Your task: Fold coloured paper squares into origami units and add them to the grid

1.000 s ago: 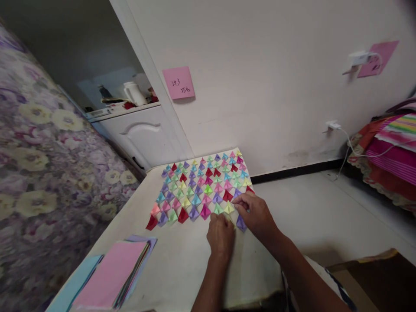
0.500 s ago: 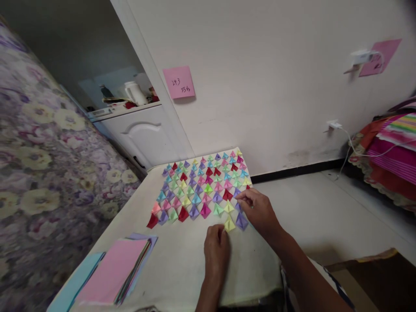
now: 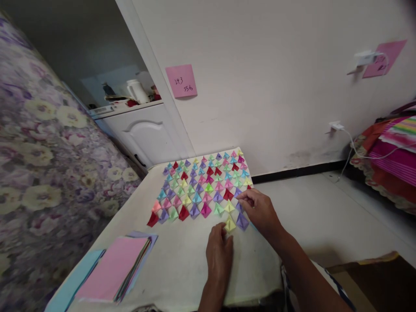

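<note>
Though farther rows of folded paper pieces (image 3: pixel 183 212) look complete on the table (image 3: pixel 182 260), the nearest has just two, left hand (image 3: pixel 219 253) half-open at its yellow piece (image 3: pixel 230 224), right hand (image 3: pixel 260 210) pinched, contents unclear.

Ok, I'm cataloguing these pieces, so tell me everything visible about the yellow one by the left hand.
The yellow piece looks like paper folded into a rough diamond, creased near its middle. It lies on the table, just in front of another yellow piece, with a purple piece close on its right. The left hand is at its left edge; contact is unclear.
</note>
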`<state>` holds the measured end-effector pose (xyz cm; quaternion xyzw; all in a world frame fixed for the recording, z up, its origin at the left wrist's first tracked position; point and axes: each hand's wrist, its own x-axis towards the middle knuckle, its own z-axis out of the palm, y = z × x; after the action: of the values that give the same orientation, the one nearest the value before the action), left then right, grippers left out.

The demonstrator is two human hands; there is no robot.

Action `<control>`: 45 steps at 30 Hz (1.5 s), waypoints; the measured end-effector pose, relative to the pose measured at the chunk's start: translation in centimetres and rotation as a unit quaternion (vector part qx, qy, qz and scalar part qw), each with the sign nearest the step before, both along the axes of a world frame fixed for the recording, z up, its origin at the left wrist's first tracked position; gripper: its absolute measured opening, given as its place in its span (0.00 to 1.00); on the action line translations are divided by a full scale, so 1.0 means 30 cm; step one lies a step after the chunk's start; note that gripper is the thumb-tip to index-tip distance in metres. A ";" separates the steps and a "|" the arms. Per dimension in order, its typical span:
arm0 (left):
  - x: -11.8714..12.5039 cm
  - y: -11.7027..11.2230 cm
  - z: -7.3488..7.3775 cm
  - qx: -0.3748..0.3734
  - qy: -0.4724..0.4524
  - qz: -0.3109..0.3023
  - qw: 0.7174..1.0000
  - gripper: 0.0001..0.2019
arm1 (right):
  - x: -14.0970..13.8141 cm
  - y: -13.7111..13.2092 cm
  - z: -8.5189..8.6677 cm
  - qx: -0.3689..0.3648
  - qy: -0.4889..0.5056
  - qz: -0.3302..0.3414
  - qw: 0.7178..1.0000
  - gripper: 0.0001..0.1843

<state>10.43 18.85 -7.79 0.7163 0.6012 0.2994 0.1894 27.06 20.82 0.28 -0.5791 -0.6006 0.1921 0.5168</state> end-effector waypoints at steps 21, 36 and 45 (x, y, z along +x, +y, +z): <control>0.025 0.035 0.004 -0.002 0.035 -0.003 0.999 0.04 | -0.017 0.000 -0.014 -0.022 -0.010 0.021 0.999 0.06; 0.037 0.044 -0.001 -0.005 0.035 0.014 0.999 0.05 | -0.019 0.004 -0.023 -0.021 -0.009 0.023 0.999 0.07; 0.040 0.043 0.008 -0.027 0.028 0.029 0.999 0.03 | -0.021 -0.001 -0.013 -0.021 -0.016 0.024 0.999 0.07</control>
<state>11.62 20.16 -7.54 0.7009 0.6349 0.2687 0.1829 26.42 20.78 -0.11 -0.5784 -0.6180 0.2080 0.4903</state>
